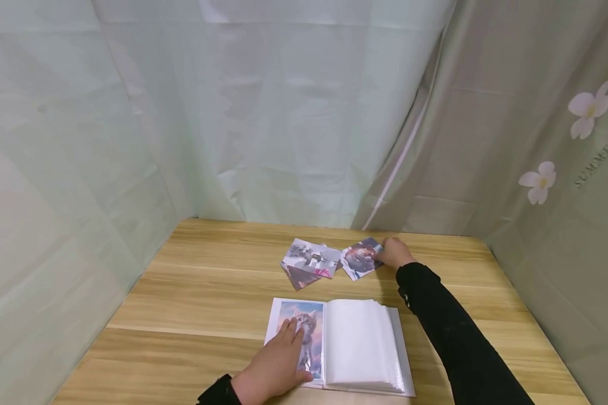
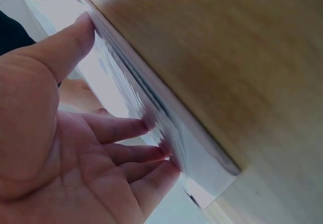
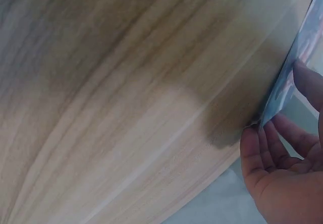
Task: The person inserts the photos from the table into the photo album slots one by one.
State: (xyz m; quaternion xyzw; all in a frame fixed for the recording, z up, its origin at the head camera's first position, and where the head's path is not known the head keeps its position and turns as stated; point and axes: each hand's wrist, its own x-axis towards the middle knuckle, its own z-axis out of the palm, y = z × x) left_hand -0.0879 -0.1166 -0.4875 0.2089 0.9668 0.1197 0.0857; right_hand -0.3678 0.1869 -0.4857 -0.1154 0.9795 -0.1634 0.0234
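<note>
Nearest me, my left hand (image 1: 276, 363) lies on the open album (image 1: 357, 340), its fingers outstretched and slightly spread, gripping nothing. My fingertips rest over the kitten picture (image 1: 315, 343) that fills the left page, and my thumb reaches along the lower part of that page. A black cuff (image 1: 219, 392) circles this wrist. To the right of the kitten picture, the album shows a blank white page on top of a thick stack of leaves, with the pale cover jutting past them at the right side. The album lies flat on the wood-grained table (image 1: 182, 315).

My right arm, in a black sleeve (image 1: 456, 332), stretches past the album's right side. Beyond the album, near its far edge, two overlapping photos lie askew: a grey-cat photo (image 1: 304, 253) on top, and a darker photo (image 1: 298, 278) poking out beneath it. Just right of them, my right hand (image 1: 396, 253) pinches the right-hand photo (image 1: 357, 260) by its edge, thumb on the printed face and fingers curled at the rim and behind, with only the card between them.

Behind the table hangs a pale curtain (image 1: 284, 112), with white flowers (image 1: 538, 181) and slanted lettering (image 1: 595, 164) at the right.
</note>
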